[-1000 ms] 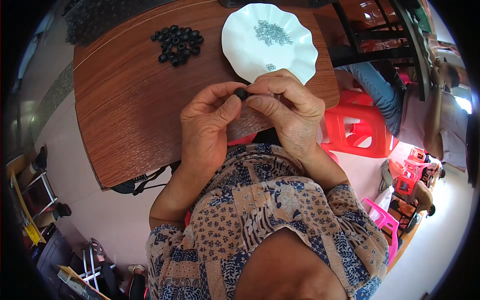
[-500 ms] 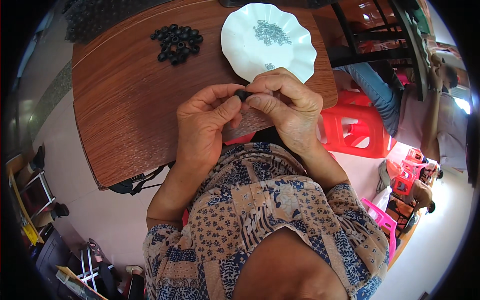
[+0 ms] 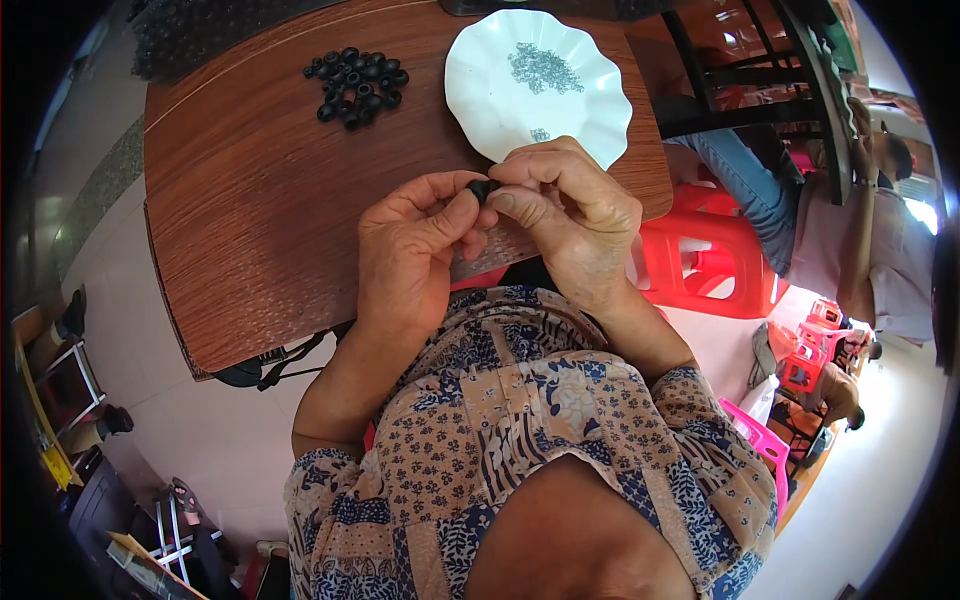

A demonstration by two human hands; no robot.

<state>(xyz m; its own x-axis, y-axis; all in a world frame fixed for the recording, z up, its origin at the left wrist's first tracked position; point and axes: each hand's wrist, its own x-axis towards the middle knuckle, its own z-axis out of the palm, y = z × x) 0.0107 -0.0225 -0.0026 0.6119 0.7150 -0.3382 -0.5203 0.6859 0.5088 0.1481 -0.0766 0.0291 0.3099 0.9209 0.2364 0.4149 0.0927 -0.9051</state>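
Between my two hands, just above the table's near edge, is a small round black bead-like piece (image 3: 482,190). The thumb and index finger of my left hand (image 3: 408,240) pinch it from the left. My right hand (image 3: 580,220) has its thumb and forefinger closed at the piece's right side; whether a tiny part sits between those fingertips is hidden. Farther off to the left lies a loose pile of similar black pieces (image 3: 372,72), some showing a hole. A white wavy-rimmed plate (image 3: 475,95) beyond my right hand bears many tiny clear loops (image 3: 545,68) and a little separate cluster (image 3: 540,135).
The brown wood-grain table (image 3: 250,220) has a dark mass of small pieces (image 3: 200,40) past its far left edge. To the right stand a red plastic stool (image 3: 705,250) and a black-framed table (image 3: 770,100), with a seated person (image 3: 850,230) there.
Both hands stay together at the black piece. The fingers have shifted slightly, and the piece appears a little turned and tilted.
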